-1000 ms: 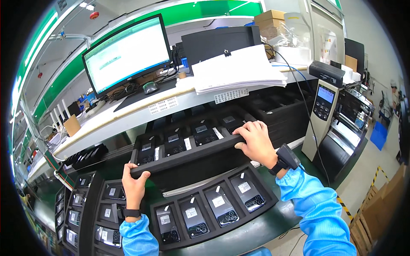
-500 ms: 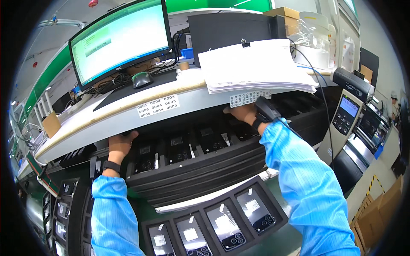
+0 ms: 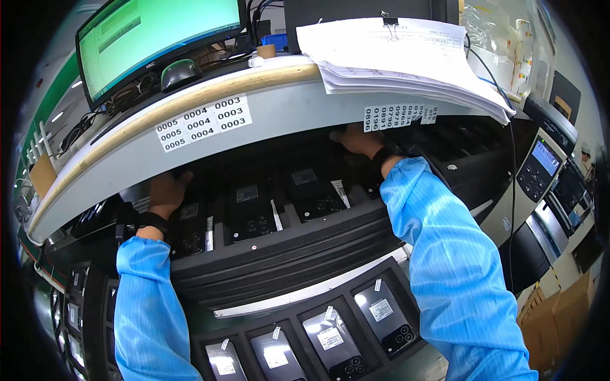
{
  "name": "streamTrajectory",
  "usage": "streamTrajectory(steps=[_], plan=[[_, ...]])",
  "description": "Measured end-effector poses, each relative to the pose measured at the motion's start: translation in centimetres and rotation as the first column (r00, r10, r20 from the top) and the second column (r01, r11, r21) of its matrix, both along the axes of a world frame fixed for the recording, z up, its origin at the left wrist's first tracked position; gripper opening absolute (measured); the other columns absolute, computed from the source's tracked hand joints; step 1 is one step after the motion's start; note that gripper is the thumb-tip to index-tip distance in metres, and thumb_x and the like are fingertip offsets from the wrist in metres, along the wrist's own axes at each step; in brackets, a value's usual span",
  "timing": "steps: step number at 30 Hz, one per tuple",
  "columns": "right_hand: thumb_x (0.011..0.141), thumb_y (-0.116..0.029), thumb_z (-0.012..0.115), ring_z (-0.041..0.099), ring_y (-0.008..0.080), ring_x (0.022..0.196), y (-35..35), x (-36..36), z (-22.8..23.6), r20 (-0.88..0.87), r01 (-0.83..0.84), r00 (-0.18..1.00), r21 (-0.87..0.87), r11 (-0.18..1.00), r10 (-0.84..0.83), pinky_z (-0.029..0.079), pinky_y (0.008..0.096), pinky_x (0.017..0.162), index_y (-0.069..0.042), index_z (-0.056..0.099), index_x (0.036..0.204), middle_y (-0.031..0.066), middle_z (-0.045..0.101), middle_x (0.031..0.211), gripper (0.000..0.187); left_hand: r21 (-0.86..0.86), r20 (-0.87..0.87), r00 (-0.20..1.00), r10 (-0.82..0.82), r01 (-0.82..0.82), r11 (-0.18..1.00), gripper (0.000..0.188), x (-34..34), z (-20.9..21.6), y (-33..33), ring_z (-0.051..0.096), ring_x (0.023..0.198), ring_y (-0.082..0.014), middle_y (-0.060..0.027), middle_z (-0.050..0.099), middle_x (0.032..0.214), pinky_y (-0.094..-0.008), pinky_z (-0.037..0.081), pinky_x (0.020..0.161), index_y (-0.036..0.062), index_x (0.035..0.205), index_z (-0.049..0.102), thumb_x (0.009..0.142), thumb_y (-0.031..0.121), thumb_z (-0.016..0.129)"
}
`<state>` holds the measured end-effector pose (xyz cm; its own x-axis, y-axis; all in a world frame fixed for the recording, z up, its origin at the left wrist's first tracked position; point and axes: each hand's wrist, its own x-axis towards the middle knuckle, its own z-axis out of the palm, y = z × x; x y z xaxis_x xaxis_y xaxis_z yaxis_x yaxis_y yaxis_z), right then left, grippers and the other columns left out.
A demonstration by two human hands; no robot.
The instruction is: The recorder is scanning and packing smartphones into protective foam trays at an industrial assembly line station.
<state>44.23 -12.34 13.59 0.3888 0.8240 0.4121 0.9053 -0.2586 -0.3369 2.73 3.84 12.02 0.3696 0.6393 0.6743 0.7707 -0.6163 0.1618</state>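
Under the desk's front edge sits a stack of black foam trays; the top foam tray (image 3: 298, 233) holds dark phones (image 3: 248, 213) lying camera end toward me, with narrow pale strips beside them. My left hand (image 3: 166, 192) closes on the tray's left end, thumb turned inward. Toward the tray's right end, my right hand (image 3: 359, 141) reaches deep into shadow, also closed on it with the thumb inward. The outer fingers of both hands are hidden. Below the stack, nearer to me, another foam tray (image 3: 295, 322) holds several phones (image 3: 330, 338) with white labels.
The overhanging desk edge (image 3: 267, 105) runs just above both hands. On the desk are a monitor (image 3: 159, 47), a mouse (image 3: 180, 75) and clipped papers (image 3: 394, 57). A cable (image 3: 512, 190) hangs beside a device with a screen (image 3: 542, 162) at right. More phone trays (image 3: 95, 305) stand lower left.
The view has come closer to the desk and tilted down. Both hands remain at the ends of the top tray, now deeper in the shadow under the desk edge.
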Motion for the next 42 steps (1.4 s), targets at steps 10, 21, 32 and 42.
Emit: streamTrajectory(steps=[10, 21, 32, 42], plan=[[0.085, -0.05, 0.077, 0.059, 0.0419, 0.123, 0.2, 1.1, -0.7, 0.001, 0.087, 0.996, 0.116, 0.989, -0.088, 0.047, 0.0503, 0.103, 0.002, 0.059, 0.132, 0.0256, 0.061, 0.132, 0.072, -0.134, 0.012, 0.999, 0.045, -0.043, 0.99, 0.059, -2.3, -1.4, 4.3, 0.055, 0.124, -0.0485, -0.0314, 0.061, 0.13, -0.0489, 0.045, 0.105, -0.0038, 0.133, 0.057, 0.086, 0.026, 0.077], [0.087, -0.042, 0.073, 0.06, 0.0429, 0.12, 4.4, 7.3, -6.8, 0.287, -0.046, 0.957, 0.326, 0.944, -0.052, 0.048, 0.0511, 0.102, -0.005, 0.067, 0.123, 0.023, 0.068, 0.123, 0.052, -0.069, 0.021, 0.984, 0.177, -0.175, 0.982, 0.05, 0.9, 0.3, -0.2, 0.059, 0.12, -0.0449, -0.0248, 0.066, 0.124, -0.0486, 0.049, 0.101, 0.0016, 0.125, 0.064, 0.083, 0.026, 0.079], [0.089, -0.03, 0.067, 0.062, 0.0424, 0.114, -17.5, -5.7, -2.9, 0.016, -0.111, 0.994, 0.221, 0.969, 0.111, 0.046, 0.0469, 0.105, -0.003, 0.066, 0.126, 0.0214, 0.07, 0.115, 0.046, -0.268, 0.039, 0.999, 0.003, 0.007, 0.963, 0.067, -1.4, 1.4, -11.7, 0.057, 0.124, -0.0465, -0.0282, 0.062, 0.132, -0.0464, 0.047, 0.106, 0.0043, 0.142, 0.051, 0.082, 0.023, 0.077], [0.083, -0.027, 0.077, 0.064, 0.0403, 0.108, -41.1, -6.6, -12.7, -0.297, 0.436, 0.87, 0.091, 0.895, -0.394, 0.05, 0.0448, 0.096, -0.002, 0.054, 0.137, 0.0214, 0.067, 0.117, 0.064, 0.261, 0.118, 0.775, -0.621, 0.579, 0.773, 0.018, 5.3, -3.6, -33.5, 0.067, 0.1, -0.0326, -0.011, 0.069, 0.096, -0.0465, 0.05, 0.095, 0.0059, 0.089, 0.067, 0.072, 0.003, 0.071]])
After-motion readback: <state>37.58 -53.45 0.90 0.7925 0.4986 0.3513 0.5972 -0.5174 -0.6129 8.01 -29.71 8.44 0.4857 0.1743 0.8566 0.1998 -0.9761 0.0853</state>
